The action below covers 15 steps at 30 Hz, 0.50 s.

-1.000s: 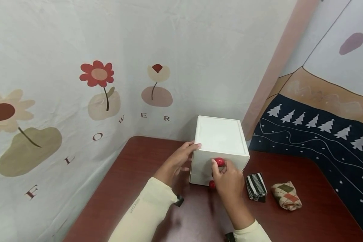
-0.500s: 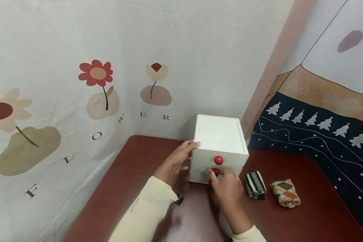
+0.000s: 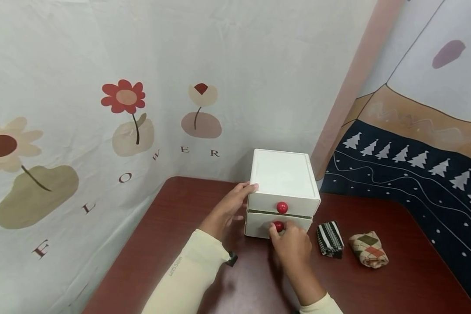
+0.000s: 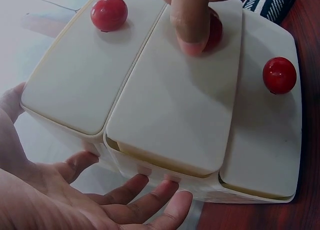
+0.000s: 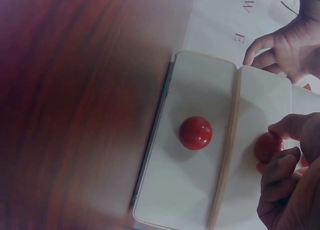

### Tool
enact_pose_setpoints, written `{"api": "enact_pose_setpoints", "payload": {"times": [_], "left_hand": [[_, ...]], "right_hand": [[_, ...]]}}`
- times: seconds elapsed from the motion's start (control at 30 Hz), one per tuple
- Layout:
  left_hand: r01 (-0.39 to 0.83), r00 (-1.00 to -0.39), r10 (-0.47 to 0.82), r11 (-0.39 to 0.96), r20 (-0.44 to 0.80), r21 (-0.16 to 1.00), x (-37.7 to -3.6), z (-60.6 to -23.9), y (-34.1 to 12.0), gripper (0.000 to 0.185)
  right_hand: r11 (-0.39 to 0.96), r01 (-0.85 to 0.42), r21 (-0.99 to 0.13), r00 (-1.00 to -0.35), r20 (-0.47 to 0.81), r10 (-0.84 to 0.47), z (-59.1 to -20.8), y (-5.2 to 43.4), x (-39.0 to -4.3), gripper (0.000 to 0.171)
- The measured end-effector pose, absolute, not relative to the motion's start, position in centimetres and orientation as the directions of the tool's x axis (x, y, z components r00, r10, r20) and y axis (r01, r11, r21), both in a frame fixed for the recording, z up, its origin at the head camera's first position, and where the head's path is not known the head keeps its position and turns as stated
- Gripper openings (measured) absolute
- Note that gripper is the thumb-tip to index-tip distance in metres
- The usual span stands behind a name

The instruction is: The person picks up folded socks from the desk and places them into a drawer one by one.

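A small white drawer cabinet (image 3: 284, 174) with three stacked drawers stands on the table, a red round knob on each drawer. My right hand (image 3: 294, 246) pinches the middle knob (image 5: 268, 147) between thumb and fingers. In the left wrist view the middle drawer (image 4: 175, 99) sticks out slightly past the top drawer (image 4: 75, 69) and the bottom drawer (image 4: 267, 130). My left hand (image 3: 231, 205) rests against the cabinet's left side, thumb at the top edge and the other fingers extended along the wall. The bottom knob (image 5: 195, 133) is hidden in the head view.
Right of the cabinet lie a folded black-and-white striped cloth (image 3: 330, 239) and a rolled argyle-patterned cloth bundle (image 3: 369, 249). The dark red-brown table (image 3: 188, 200) meets a hanging printed with flowers (image 3: 235, 87) at the back and left.
My right hand has let go of the top knob, moved down and taken hold of the middle one. The middle drawer has come out a little. My left hand stays in place.
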<state>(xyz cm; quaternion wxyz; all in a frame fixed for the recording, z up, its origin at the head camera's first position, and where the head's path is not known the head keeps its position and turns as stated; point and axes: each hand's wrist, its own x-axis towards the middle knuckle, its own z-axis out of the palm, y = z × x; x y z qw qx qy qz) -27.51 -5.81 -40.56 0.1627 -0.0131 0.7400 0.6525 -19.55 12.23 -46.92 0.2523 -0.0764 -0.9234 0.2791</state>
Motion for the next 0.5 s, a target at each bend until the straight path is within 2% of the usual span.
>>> {"api": "enact_pose_setpoints", "payload": {"times": [0.5], "left_hand": [[-0.231, -0.948, 0.194, 0.133, -0.254, 0.964, -27.7, -40.9, -5.8, 0.076]], "right_hand": [[0.872, 0.032, -0.489, -0.911, 0.345, 0.227, -45.9, 12.5, -16.7, 0.039]]}}
